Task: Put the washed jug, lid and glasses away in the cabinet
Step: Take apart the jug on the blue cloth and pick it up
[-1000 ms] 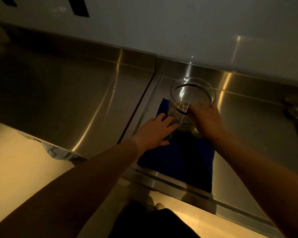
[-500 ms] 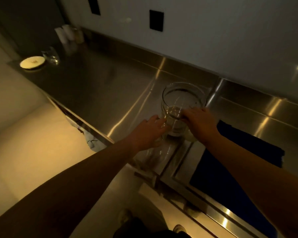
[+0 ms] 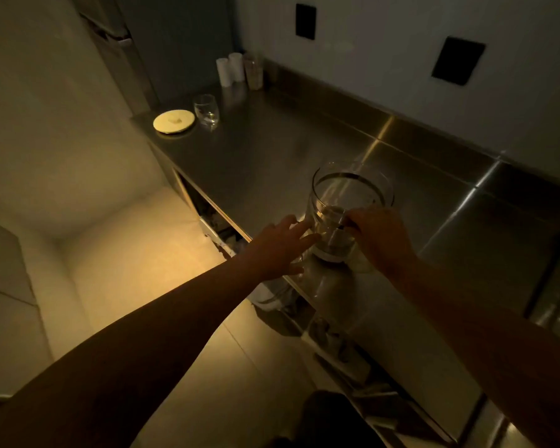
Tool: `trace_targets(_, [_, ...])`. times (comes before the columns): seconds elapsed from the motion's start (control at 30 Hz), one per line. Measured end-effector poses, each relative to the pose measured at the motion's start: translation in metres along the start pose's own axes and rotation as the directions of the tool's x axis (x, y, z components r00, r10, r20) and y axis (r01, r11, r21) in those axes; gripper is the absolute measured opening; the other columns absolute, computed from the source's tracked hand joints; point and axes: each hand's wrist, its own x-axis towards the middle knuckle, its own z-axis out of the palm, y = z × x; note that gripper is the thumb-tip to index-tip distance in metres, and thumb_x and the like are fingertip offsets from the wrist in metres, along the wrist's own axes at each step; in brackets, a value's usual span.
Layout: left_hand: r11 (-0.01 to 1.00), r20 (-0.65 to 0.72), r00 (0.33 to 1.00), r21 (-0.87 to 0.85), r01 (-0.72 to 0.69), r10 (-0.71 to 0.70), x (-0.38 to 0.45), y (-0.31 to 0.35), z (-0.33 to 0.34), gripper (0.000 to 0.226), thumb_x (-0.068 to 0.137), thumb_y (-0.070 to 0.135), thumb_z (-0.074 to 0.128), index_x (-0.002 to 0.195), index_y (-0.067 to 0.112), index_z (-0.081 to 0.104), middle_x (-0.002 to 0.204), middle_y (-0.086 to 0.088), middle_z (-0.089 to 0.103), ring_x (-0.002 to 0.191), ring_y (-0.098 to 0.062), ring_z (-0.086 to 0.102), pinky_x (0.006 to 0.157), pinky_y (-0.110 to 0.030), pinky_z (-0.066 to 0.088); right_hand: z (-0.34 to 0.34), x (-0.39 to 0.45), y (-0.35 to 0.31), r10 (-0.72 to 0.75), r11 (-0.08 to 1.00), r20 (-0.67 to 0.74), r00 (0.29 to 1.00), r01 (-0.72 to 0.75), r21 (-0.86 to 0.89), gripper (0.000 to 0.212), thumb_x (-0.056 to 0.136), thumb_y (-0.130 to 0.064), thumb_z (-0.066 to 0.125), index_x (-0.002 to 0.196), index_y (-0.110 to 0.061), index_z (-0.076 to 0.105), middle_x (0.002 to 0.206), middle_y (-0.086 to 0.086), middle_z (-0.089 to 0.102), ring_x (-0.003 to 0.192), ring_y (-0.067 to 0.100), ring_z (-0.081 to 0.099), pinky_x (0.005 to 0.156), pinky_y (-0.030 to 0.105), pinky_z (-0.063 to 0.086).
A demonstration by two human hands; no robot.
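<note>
right hand (image 3: 380, 239) grips jug (image 3: 349, 205) handle, jug upright over counter edge | left hand (image 3: 280, 245) flat, fingers straight against jug's side | lid (image 3: 174, 121) and a glass (image 3: 206, 109) well beyond my fingertips on counter (image 3: 272, 163) | nothing stored yet, I judge

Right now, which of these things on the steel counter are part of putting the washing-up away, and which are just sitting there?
Part of the job:
- glass jug, gripped by the right hand, with the left hand touching its side
- pale round lid, far end
- drinking glass beside the lid

Just lying about:
- two white cylinders by the wall
- clear container next to them
</note>
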Motion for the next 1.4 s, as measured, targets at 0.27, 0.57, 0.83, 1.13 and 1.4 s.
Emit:
trace_targets(0.27, [0.989,0.046,0.988,-0.025,0.147,-0.145,0.012,-0.131,0.018,0.082,0.079,0.049,0.065,0.145,0.025,0.022,0.146,-0.009,0.029,0.129,-0.029,0.030,0.096,-0.041,0.044,0.060,0.144,-0.024,-0.053,0.997,0.069,0.996,0.049,0.058,0.007,0.090,-0.017,0.058,0.087,-0.016,0.065,0.076,0.002,0.064,0.071,0.019,0.059,0.076,0.038,0.048])
trace_targets(0.57, [0.957,0.063,0.956,-0.024,0.289,-0.287,0.039,-0.296,0.034,0.078,0.081,0.044,0.064,0.144,0.026,0.022,0.147,-0.007,0.028,0.132,-0.028,0.028,0.097,-0.040,0.042,0.129,0.312,-0.047,-0.117,0.993,0.124,0.985,0.111,0.050,0.004,0.086,-0.016,0.062,0.087,-0.019,0.063,0.076,-0.004,0.062,0.074,0.016,0.056,0.083,0.028,0.031])
trace_targets(0.83, [0.960,0.086,0.958,-0.040,0.279,-0.275,0.055,-0.423,0.068,0.082,0.079,0.045,0.067,0.144,0.026,0.022,0.146,-0.007,0.030,0.132,-0.031,0.028,0.097,-0.043,0.043,0.178,0.421,-0.082,-0.060,0.995,0.158,0.986,0.045,0.093,0.008,0.092,-0.016,0.055,0.091,-0.019,0.063,0.079,-0.008,0.056,0.082,0.015,0.056,0.091,0.032,0.031])
trace_targets(1.13, [0.996,0.099,0.994,-0.070,0.056,-0.049,0.083,-0.544,0.102,0.085,0.077,0.045,0.068,0.145,0.023,0.021,0.145,-0.008,0.030,0.128,-0.030,0.033,0.093,-0.043,0.047,0.216,0.495,-0.126,0.165,0.985,0.142,0.976,-0.170,0.021,0.004,0.089,-0.017,0.059,0.092,-0.019,0.062,0.090,0.002,0.065,0.093,0.022,0.057,0.094,0.038,0.038])
trace_targets(1.4, [0.991,0.067,0.996,-0.124,-0.044,0.052,0.099,-0.569,0.115,0.081,0.078,0.040,0.069,0.143,0.023,0.025,0.144,-0.009,0.032,0.129,-0.031,0.032,0.091,-0.042,0.047,0.233,0.508,-0.138,0.275,0.961,0.062,0.960,-0.271,-0.062,0.007,0.087,-0.018,0.063,0.092,-0.022,0.061,0.089,0.000,0.063,0.095,0.021,0.056,0.090,0.037,0.042])
